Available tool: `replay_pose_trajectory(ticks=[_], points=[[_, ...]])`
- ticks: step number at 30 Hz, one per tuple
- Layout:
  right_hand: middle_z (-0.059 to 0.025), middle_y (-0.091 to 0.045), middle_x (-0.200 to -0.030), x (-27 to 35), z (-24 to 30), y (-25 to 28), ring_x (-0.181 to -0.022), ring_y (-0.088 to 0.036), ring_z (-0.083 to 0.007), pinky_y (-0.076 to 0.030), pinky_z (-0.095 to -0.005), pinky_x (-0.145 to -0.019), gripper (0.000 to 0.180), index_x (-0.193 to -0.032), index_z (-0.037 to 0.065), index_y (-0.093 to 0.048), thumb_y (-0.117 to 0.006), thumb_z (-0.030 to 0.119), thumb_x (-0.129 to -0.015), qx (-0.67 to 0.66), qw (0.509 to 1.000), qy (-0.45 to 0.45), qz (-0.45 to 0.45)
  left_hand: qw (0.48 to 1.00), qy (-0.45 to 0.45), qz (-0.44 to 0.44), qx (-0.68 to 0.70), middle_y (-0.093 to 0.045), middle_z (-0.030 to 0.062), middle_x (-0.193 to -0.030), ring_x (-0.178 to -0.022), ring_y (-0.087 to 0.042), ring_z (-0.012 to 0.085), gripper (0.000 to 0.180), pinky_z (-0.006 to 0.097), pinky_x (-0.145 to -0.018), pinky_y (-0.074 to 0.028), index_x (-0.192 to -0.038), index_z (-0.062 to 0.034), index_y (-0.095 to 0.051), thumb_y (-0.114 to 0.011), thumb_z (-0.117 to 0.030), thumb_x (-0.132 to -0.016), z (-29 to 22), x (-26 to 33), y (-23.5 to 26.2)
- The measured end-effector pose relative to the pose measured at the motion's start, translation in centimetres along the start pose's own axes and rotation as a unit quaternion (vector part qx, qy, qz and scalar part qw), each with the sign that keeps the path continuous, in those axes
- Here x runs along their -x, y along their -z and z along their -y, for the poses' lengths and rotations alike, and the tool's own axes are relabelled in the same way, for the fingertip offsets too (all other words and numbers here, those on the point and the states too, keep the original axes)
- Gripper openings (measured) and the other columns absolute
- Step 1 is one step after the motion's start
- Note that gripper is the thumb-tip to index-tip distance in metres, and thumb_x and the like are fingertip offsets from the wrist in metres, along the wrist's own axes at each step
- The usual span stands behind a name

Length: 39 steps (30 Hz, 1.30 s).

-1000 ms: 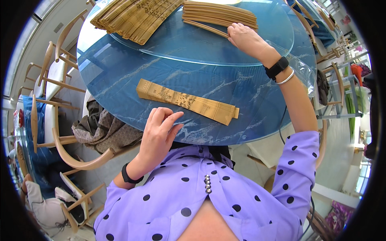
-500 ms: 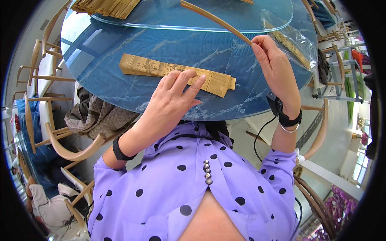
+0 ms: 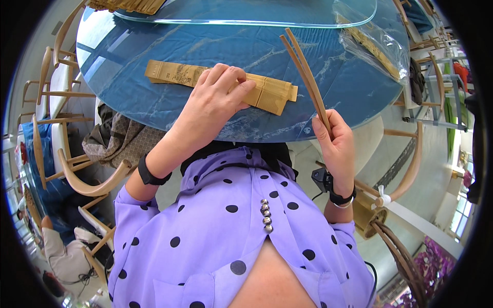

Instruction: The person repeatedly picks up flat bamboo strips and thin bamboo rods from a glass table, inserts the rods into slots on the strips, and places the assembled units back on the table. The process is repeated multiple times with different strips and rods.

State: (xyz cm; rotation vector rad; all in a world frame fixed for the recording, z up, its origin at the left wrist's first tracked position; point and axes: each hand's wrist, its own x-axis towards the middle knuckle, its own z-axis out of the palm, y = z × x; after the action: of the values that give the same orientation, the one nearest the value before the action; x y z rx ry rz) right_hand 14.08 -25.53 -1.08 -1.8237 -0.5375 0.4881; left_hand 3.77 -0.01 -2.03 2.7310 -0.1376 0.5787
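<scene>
A small stack of tan paper chopstick sleeves (image 3: 272, 97) lies across the blue table in front of me, with dark printing on its left part. My left hand (image 3: 220, 92) is over the middle of the stack, fingers curled and thumb drawn in, gripping a paper sleeve; the fingertips are partly hidden. Off to the right, near the table's front edge, my right hand (image 3: 336, 138) holds a pair of brown chopsticks (image 3: 306, 77) by their lower ends. The sticks point up and away and spread slightly apart at the far tips.
A raised glass turntable (image 3: 246, 23) covers the far part of the table (image 3: 118, 77). More tan sleeves (image 3: 128, 5) are piled at the far left. A clear plastic bag (image 3: 375, 49) with sleeves inside lies at the right. Wooden chairs (image 3: 97, 187) stand around, one holding a patterned brown cloth item (image 3: 123, 138).
My right hand has come down and nearer to me, turning the chopsticks more upright so both show. My left fingers have curled in on the sleeves.
</scene>
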Motion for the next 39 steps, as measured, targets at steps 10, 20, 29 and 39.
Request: replay_pose_trajectory(ticks=[10,20,29,39], points=[[-0.0033,-0.073,-0.086,-1.7,0.9,-3.0,-0.076,-0.061,-0.0040,-0.047,-0.0191,-0.067,0.022,-0.108,-0.005,-0.071,-0.070,0.015,-0.098,-0.125,0.990,-0.010,0.069,0.999,-0.038,-0.024,0.001,-0.061,0.0046,-0.116,-0.112,-0.056,0.0261,0.043,0.042,-0.095,-0.045,-0.117,-0.0058,-0.065,-0.078,-0.018,-0.077,-0.4,0.1,1.1],[-0.0008,-0.070,-0.084,-1.3,3.3,-3.2,-0.074,-0.058,-0.0033,-0.047,-0.0193,-0.066,0.016,-0.102,-0.005,-0.072,-0.073,0.009,-0.094,-0.198,0.965,-0.085,0.148,0.988,-0.106,-0.010,0.112,-0.053,0.0082,-0.099,-0.092,-0.057,0.0285,0.059,0.043,-0.090,-0.047,-0.128,-0.0076,-0.060,-0.072,-0.041,-0.081,-1.2,0.4,0.7],[-0.0039,-0.072,-0.087,-1.8,3.8,-3.6,-0.076,-0.063,-0.0048,-0.051,-0.0186,-0.069,0.015,-0.101,-0.005,-0.072,-0.076,0.005,-0.090,-0.284,0.930,-0.113,0.203,0.985,-0.145,-0.005,0.091,-0.051,0.0081,-0.094,-0.082,-0.055,0.0266,0.058,0.039,-0.075,-0.047,-0.118,-0.0023,-0.060,-0.071,-0.044,-0.079,-1.2,0.8,0.7],[0.0074,-0.055,-0.072,-1.4,3.4,-4.4,-0.061,-0.042,0.0001,-0.034,-0.0189,-0.053,0.011,-0.092,-0.001,-0.068,-0.076,0.005,-0.088,-0.155,0.967,-0.087,0.183,0.988,-0.151,0.026,0.029,-0.050,0.0064,-0.091,-0.081,-0.055,0.0226,0.050,0.035,-0.073,-0.046,-0.111,-0.0006,-0.061,-0.075,-0.036,-0.078,-2.1,1.2,1.5]])
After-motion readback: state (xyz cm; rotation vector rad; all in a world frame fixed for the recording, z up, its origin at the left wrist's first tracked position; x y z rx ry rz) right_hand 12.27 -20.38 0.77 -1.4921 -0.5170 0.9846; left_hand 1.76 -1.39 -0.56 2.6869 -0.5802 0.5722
